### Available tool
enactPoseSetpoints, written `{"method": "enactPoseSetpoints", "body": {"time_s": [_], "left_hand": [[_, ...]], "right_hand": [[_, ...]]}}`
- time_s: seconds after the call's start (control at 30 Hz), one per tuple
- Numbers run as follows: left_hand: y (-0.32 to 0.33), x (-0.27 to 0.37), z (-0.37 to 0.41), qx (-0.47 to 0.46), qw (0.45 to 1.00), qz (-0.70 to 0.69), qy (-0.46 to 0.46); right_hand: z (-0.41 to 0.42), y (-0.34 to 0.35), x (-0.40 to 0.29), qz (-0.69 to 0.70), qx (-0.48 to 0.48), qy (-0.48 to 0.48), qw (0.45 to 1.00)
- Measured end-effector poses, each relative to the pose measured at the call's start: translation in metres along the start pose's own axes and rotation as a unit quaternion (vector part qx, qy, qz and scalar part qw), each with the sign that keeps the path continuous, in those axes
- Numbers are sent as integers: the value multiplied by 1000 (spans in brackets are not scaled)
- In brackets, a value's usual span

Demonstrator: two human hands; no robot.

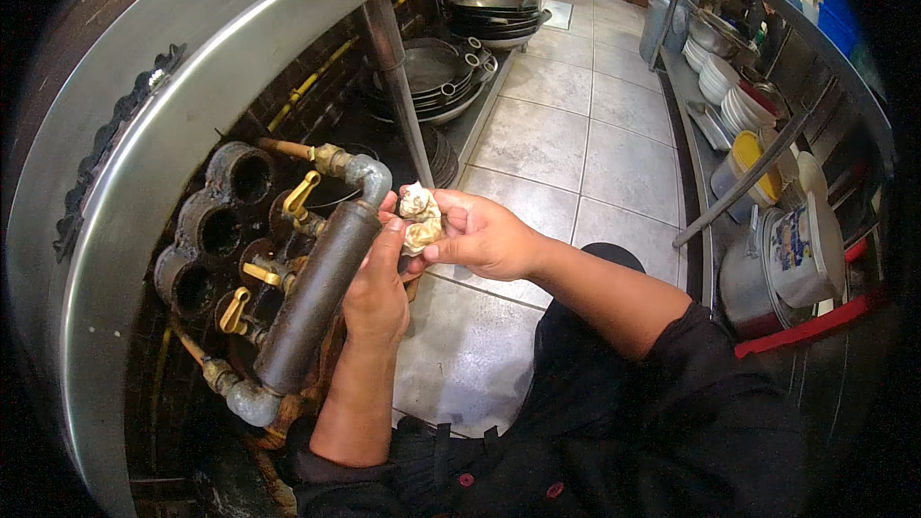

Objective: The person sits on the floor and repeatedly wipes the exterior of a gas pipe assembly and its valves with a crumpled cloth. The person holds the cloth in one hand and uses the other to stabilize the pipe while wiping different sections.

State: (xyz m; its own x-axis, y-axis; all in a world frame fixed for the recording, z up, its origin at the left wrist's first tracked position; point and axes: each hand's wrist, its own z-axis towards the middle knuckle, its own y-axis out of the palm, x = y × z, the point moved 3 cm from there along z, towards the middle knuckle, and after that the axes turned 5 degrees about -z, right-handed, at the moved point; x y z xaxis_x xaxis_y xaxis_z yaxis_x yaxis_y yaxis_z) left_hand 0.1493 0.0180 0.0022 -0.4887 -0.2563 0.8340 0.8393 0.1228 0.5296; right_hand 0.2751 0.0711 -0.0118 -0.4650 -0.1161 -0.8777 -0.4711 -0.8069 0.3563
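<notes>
Both hands hold a crumpled, whitish wad (419, 219), stained yellow-brown, that looks like paper or cloth. My left hand (380, 280) grips its left side, with the thumb on top. From the right, my right hand (482, 234) pinches its edge between thumb and fingers. Just left of my hands runs a thick dark manifold pipe (320, 295) with a metal elbow (370, 178) at its upper end. Brass-coloured valve handles (298, 196) branch off it, in front of several round sooty burner tubes (241, 173). My palms are partly hidden.
A curved stainless steel counter edge (151, 158) arches over the pipes. A metal leg (396, 79) stands beyond my hands, near stacked pans (432, 68). At right, a low shelf holds bowls (719, 79), a yellow-lidded tub (757, 162) and a pot (752, 288). Tiled floor (547, 129) lies between.
</notes>
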Motion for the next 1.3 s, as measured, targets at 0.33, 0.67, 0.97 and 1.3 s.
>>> {"method": "enactPoseSetpoints", "body": {"time_s": [0.33, 0.67, 0.97, 1.3], "left_hand": [[3, 2, -2, -6, 999, 26, -23], [-9, -12, 6, 51, 997, -5, -63], [-80, -13, 39, 27, 998, -16, 52], [-115, 43, 11, -43, 962, 207, 175]], "right_hand": [[-3, 18, -8, -132, 68, -31, 988], [-11, 12, -16, -230, 185, -48, 954], [-14, 11, -29, -248, 224, -111, 936], [9, 85, -115, -513, 14, -465, 721]]}}
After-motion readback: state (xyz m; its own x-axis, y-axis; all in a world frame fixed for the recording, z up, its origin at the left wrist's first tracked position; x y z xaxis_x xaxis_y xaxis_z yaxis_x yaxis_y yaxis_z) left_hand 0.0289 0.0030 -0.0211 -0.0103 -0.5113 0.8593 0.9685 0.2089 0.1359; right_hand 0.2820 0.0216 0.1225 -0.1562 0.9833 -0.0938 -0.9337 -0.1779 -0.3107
